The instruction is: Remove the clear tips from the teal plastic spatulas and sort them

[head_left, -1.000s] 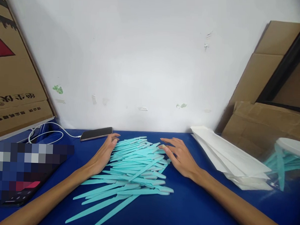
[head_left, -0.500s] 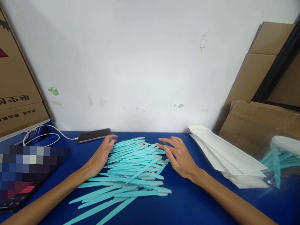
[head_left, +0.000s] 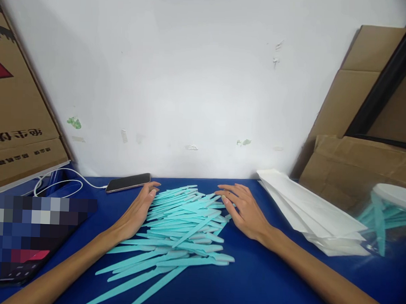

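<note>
A loose pile of slim turquoise eyebrow razors (head_left: 186, 218) with pale, translucent blade covers lies on the blue table. Most point roughly sideways, and several fan out toward the near edge. My left hand (head_left: 138, 214) rests along the pile's left side, fingers stretched forward and touching the razor ends. On the right side, my right hand (head_left: 244, 210) hovers palm down with its fingers spread, the fingertips by the covered ends. Neither hand grips a razor.
White paper-like bags (head_left: 311, 215) lie stacked to the right, beside a clear tub (head_left: 393, 218) of more razors. A phone (head_left: 127, 183) with a white cable is by the wall; a second, blurred device (head_left: 23, 269) sits left. Cardboard boxes (head_left: 20, 94) flank both sides.
The view has shifted very slightly, moving everything a little to the right in the picture. Hands and pile otherwise keep the same arrangement.
</note>
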`<state>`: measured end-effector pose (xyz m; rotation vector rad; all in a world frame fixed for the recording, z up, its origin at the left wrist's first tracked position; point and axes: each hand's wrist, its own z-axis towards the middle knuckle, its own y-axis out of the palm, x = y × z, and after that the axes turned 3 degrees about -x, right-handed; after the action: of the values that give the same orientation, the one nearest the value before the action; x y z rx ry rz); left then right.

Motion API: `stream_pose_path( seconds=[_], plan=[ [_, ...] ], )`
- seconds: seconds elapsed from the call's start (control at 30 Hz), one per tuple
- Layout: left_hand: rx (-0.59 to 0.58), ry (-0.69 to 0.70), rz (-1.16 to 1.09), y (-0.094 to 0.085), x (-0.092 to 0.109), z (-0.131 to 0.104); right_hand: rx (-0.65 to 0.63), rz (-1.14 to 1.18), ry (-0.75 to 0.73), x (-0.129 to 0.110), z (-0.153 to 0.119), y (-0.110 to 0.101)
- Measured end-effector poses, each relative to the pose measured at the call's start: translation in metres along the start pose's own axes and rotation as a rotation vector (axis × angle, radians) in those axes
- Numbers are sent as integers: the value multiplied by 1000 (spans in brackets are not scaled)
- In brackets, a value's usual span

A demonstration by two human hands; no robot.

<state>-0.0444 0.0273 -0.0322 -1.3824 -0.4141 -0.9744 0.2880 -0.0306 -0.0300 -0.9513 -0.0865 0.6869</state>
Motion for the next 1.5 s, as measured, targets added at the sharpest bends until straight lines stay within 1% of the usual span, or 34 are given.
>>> stream_pose_path(
  seconds=[0.2,0.37,0.73,1.07,1.3,1.5],
  plan=[
    [14,17,15,0,0,1,-6,-10,3,2,1,1],
    [2,2,12,0,1,0,1,-12,17,4,1,2],
    [5,13,18,0,-1,1,-3,-8,71,11,1,6],
    [-7,18,9,-1,2,-2,-23,23,123,12,0,6],
    [9,45,19,-1,-2,-1,-39,32,147,11,1,5],
    [8,26,25,-1,2,-1,-61,34,162,12,1,4]
  ],
)
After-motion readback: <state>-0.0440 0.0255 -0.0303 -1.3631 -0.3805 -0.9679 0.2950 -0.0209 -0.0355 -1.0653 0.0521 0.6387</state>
